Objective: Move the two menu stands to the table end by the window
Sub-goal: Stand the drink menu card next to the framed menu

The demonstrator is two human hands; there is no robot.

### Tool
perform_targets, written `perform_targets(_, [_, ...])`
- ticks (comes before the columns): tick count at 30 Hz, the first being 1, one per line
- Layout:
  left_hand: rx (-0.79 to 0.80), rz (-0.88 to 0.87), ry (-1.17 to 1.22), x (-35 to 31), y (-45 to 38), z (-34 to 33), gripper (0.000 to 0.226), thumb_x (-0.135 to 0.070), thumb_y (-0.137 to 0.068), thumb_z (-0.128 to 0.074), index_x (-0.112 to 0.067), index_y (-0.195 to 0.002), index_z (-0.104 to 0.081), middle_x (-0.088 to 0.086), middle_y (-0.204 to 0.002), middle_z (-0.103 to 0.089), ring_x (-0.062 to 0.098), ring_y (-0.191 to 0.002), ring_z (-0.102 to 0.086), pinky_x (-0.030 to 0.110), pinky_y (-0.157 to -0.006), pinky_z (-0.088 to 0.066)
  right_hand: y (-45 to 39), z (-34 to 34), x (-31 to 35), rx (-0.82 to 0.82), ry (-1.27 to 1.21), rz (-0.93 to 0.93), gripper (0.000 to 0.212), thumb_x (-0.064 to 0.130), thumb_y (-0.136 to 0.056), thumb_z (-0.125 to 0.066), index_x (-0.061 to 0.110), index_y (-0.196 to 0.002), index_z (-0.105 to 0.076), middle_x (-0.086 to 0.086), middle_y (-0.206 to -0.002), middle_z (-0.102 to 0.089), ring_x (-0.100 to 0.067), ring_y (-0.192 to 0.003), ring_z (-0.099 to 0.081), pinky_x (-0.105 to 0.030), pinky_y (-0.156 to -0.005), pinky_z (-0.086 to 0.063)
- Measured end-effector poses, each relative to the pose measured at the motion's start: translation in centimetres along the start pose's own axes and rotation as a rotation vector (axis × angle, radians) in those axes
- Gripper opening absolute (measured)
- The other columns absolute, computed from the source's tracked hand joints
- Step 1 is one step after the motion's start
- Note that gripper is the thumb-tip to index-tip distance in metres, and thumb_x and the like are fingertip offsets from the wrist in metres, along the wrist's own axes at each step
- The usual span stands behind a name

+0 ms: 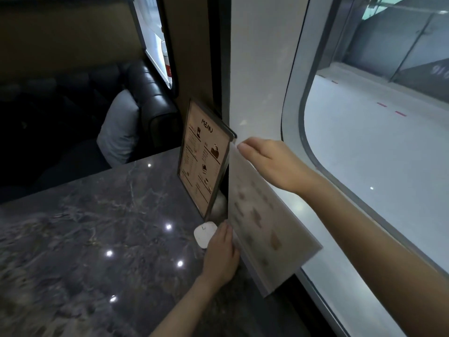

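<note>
Both hands grip the pale menu stand (264, 215): left (220, 254) low, right (269, 159) on top.

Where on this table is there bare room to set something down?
The marble table is bare across its whole left and near side, from the small white pad outward. It is crowded at the window end, where the dark menu stand, the pale menu stand, the left hand and the right hand sit together.

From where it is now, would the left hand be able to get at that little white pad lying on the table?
Probably yes. The left hand rests right beside the white pad, seemingly touching its edge, with nothing between them. It is, however, steadying the pale menu stand at the moment.
</note>
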State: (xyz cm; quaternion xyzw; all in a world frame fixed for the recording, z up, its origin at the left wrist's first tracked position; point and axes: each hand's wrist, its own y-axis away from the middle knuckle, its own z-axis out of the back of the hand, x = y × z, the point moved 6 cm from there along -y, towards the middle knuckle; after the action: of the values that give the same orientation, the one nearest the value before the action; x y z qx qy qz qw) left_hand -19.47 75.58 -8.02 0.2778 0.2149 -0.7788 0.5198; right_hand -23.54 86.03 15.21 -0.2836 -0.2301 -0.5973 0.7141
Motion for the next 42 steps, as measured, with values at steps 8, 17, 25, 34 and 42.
perform_targets(8, [0.499,0.102,-0.382,1.4,1.7,-5.6,0.064,-0.040,-0.098,-0.017,-0.004,-0.148,0.000,0.011,-0.160,0.005,0.023,-0.147,0.007,0.036,-0.118,0.000,1.9,-0.4,-0.9,-0.029,-0.001,-0.087,0.031,0.025,-0.087,-0.055,0.013,-0.116,-0.055,-0.008,-0.104,-0.066,-0.022,-0.091,-0.061,-0.031,-0.074,-0.049])
perform_targets(17, [0.500,0.040,-0.444,2.3,2.1,-5.9,0.067,-0.038,-0.098,-0.028,-0.008,-0.149,0.004,0.009,-0.160,0.006,0.021,-0.147,0.004,0.036,-0.118,0.000,2.0,0.1,-1.5,-0.198,-0.069,-0.140,0.018,0.012,-0.083,-0.059,0.006,-0.096,-0.069,-0.015,-0.086,-0.072,-0.024,-0.077,-0.067,-0.036,-0.071,-0.058])
perform_targets(25, [0.422,0.063,-0.310,3.4,2.9,-4.3,0.069,-0.038,-0.098,-0.031,-0.010,-0.148,0.007,0.006,-0.159,0.009,0.018,-0.147,0.007,0.031,-0.118,0.000,1.6,0.9,-1.0,-0.205,-0.104,-0.109,0.017,0.010,-0.082,-0.060,0.006,-0.094,-0.071,-0.010,-0.082,-0.072,-0.016,-0.070,-0.067,-0.026,-0.067,-0.056])
perform_targets(34, [0.386,0.116,-0.282,5.4,3.9,-2.7,0.067,-0.035,-0.099,-0.028,-0.011,-0.148,0.010,0.004,-0.159,0.012,0.015,-0.147,0.007,0.030,-0.119,0.000,0.7,0.7,-2.8,-0.230,-0.207,-0.234,0.013,0.013,-0.080,-0.064,0.008,-0.089,-0.072,-0.009,-0.082,-0.073,-0.022,-0.078,-0.069,-0.042,-0.081,-0.056])
perform_targets(42, [0.381,0.105,-0.239,5.4,3.1,-3.2,0.067,-0.036,-0.099,-0.028,-0.010,-0.148,0.009,0.005,-0.159,0.011,0.016,-0.147,0.006,0.023,-0.114,0.004,-0.2,0.5,-4.3,-0.251,-0.235,-0.281,0.013,0.013,-0.079,-0.065,0.007,-0.089,-0.072,-0.014,-0.086,-0.073,-0.022,-0.080,-0.068,-0.035,-0.081,-0.055])
